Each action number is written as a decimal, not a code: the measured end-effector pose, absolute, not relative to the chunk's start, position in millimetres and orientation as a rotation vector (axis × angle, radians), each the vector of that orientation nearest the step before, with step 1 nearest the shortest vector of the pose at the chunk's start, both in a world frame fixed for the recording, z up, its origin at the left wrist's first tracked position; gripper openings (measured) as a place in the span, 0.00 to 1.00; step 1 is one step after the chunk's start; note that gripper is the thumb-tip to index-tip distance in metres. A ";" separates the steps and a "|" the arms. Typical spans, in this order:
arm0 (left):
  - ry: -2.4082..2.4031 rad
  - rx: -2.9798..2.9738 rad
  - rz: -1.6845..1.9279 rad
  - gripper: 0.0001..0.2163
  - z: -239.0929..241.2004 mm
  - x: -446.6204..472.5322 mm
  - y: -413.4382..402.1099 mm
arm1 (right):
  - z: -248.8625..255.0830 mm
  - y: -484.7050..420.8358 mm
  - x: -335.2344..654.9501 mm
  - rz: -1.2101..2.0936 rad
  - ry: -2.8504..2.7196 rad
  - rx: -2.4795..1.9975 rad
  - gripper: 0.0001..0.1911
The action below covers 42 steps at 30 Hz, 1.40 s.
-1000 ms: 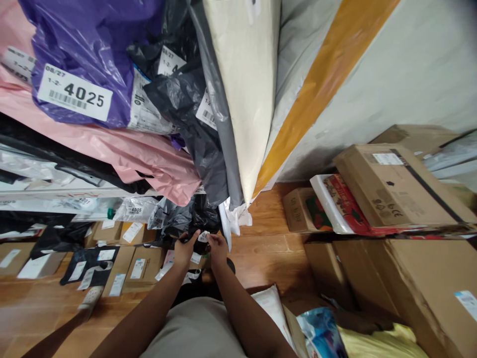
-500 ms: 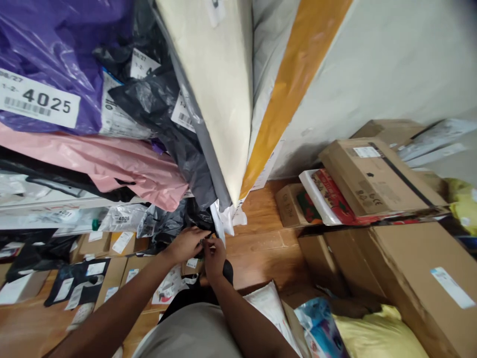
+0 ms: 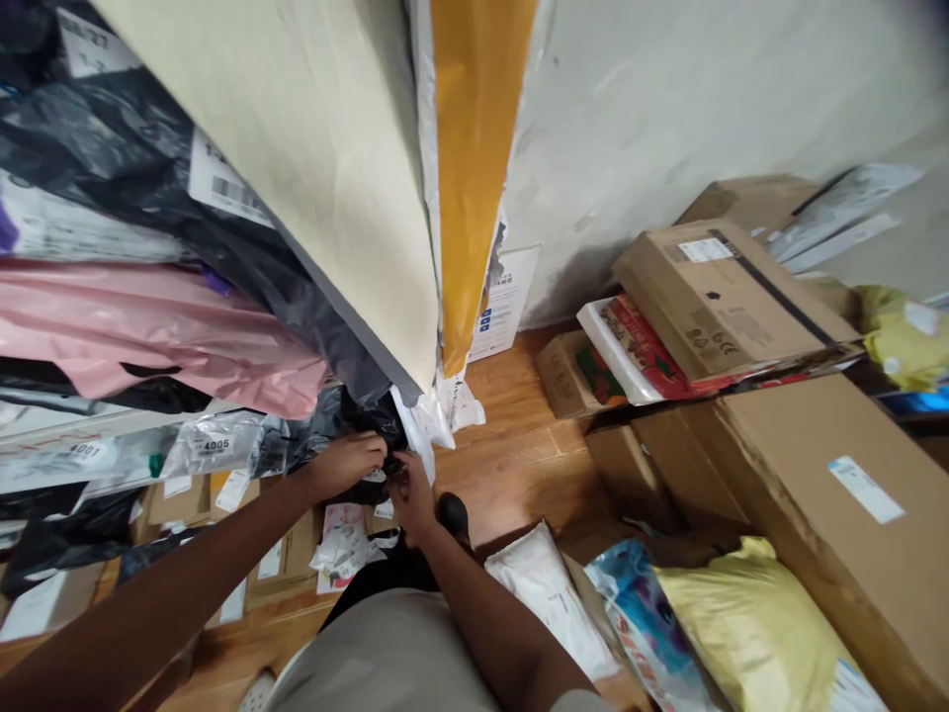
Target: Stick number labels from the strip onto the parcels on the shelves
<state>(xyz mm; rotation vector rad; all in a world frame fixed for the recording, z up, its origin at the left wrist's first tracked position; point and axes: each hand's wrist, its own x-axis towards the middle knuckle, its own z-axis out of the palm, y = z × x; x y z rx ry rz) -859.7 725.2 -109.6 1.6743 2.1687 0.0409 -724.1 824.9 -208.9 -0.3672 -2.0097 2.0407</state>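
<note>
Hands on a black plastic parcel under a stack of mail bags.

Nearest, at 6 o'clock, both forearms reach out from the person's grey shirt (image 3: 386, 653). The left hand (image 3: 347, 461) lies over the black parcel (image 3: 348, 435) with fingers curled down onto its crinkled plastic; the right hand (image 3: 412, 494) meets it from below at the parcel's right edge, fingers pinched narrow on the plastic, though exactly what they grip is hidden. That parcel sits low at the foot of the stack, just left of the white bag (image 3: 422, 425). At 4 o'clock lies a yellow bag (image 3: 748, 633) beside a large cardboard box (image 3: 822, 494). Farther, at 10 o'clock, a pink bag (image 3: 148, 331) rests under a beige flat package (image 3: 297, 148), with an orange strip (image 3: 474, 148) at 12 o'clock against the grey wall (image 3: 667, 109).
</note>
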 end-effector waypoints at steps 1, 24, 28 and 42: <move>2.144 1.710 0.065 0.07 -110.9 -859.9 723.2 | -210.9 825.3 -726.7 2.025 -2.076 -0.319 0.28; 1.967 2.293 0.100 0.05 -111.1 -865.9 709.9 | -217.4 831.7 -741.4 1.818 -2.259 -0.151 0.10; 2.010 2.229 0.044 0.06 -110.7 -865.3 706.3 | -216.3 829.9 -742.3 1.662 -2.347 -0.174 0.13; 1.996 2.139 -0.175 0.06 -93.4 -863.2 711.5 | -218.9 825.9 -743.8 1.608 -2.377 -0.185 0.13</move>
